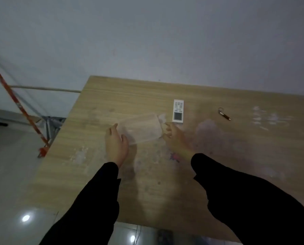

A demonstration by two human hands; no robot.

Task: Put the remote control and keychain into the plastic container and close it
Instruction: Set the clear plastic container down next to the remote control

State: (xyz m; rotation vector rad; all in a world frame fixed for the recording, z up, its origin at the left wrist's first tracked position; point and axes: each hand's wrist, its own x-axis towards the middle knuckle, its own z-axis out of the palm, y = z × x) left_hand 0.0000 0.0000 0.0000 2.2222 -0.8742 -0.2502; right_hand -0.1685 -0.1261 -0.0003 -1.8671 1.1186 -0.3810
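- Container [141, 128], clear plastic and blurred by motion, is lying on the table [218, 165] near its middle, between the two hands; whether its lid is on cannot be told.
- Left hand [116, 144] is touching the container's left end, fingers spread loosely against the wall; whether it is actually gripping cannot be told.
- Right hand [175, 137] is meeting the container's right end, where a pale flap or corner of plastic is sticking up beside the fingertips; its grip is likewise too blurred to judge.
- Remote [178, 111], white with a grey screen and rows of buttons, is lying flat on the table just beyond the right hand and just to the right of the container, outside it.
- Keychain [224, 114], a metal ring with a short dark-and-brass pendant, is resting on the table well to the right of the remote, also outside the container.
- Sleeves [245, 200], both black, are reaching in from the near edge toward the container.
- Table is showing a light wood grain with pale scuffs and a dark smear.
- Orange bar [18, 105] is leaning to the left of the table, its foot close to the table's left edge.
- Wall [147, 41], plain grey, is standing behind the table's far edge.
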